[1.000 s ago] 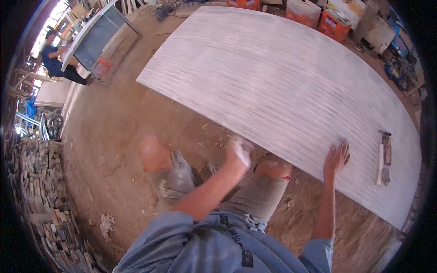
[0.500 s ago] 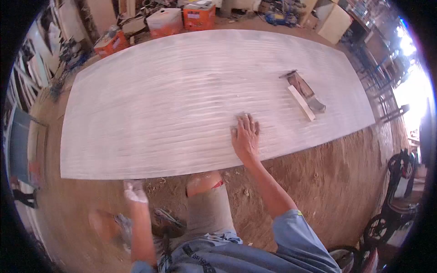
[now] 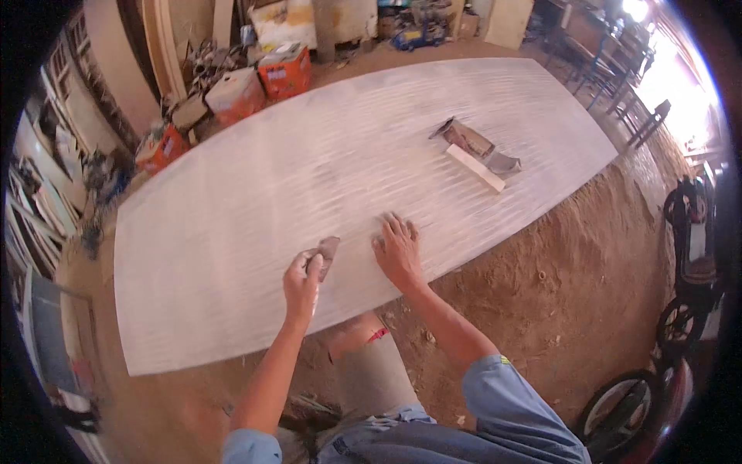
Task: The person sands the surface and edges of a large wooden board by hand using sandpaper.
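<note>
My left hand holds a folded piece of brown-grey sandpaper between thumb and fingers, raised close over the white-coated board. Flat on the board rests my right hand, fingers stretched out and slightly apart, holding nothing. Beyond it on the board lies a pale strip of wood. Touching this strip is a dark brown block-like piece, with a curled grey sheet at its near end. Streaky lines run along the board's surface.
Orange-and-white containers stand beyond the far edge, near leaning planks. A wheeled machine or bike is at the lower right. Chairs stand at the far right. Dusty brown ground borders the near edge.
My left hand has come up from below the board's near edge to over the board, with the sandpaper now plainly visible. My right hand remains on the board. The camera view has turned.
</note>
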Available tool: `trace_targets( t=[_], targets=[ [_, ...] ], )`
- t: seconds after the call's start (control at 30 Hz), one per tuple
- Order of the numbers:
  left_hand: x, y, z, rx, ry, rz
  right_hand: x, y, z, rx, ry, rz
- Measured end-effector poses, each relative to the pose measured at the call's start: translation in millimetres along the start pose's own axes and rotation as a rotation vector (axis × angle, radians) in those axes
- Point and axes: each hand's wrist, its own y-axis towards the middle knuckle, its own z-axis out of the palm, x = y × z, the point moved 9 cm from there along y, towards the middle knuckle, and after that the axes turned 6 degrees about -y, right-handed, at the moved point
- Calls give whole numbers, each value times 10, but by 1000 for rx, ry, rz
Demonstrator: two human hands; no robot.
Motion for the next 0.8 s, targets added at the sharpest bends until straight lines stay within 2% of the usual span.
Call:
trace_targets(
  t=[0.03,0.07,0.1,0.13,0.2,0.23,0.27,0.33,0.37,0.43,0.47,0.53,0.57,0.63,0.8],
  targets=[
    [85,189,116,58,258,50,-100,-1,-10,-39,150,60],
    [197,270,175,76,264,73,-221,8,9,-76,302,118],
    [205,256,176,17,351,244,-415,80,37,-100,299,131],
    [206,228,176,-48,434,414,-679,178,-23,-211,143,94],
    [303,284,217,-45,426,452,-1229,425,-194,-381,-257,84],
    [285,275,227,-53,455,462,-1696,670,-218,-175,-390,264],
    [287,275,237,-60,482,470,-1963,828,-402,-245,-541,310],
    [336,335,256,-64,488,466,-2271,982,-580,-367,-599,220],
    [283,320,292,-40,511,477,-2297,995,-588,-361,-596,218],
    [194,338,318,-16,536,479,-2372,1059,-455,-166,-603,245],
    [168,346,324,-11,532,470,-2268,1038,-457,-155,-602,241],
    [224,309,315,-1,527,446,-1854,937,-378,-129,-507,80],
    [238,325,318,-11,555,448,-1709,907,-423,-127,-513,84],
    [244,341,342,-9,574,454,-1584,845,-333,71,-229,169],
    [230,343,342,4,563,404,-1774,870,-349,-18,-113,125]
  ],
)
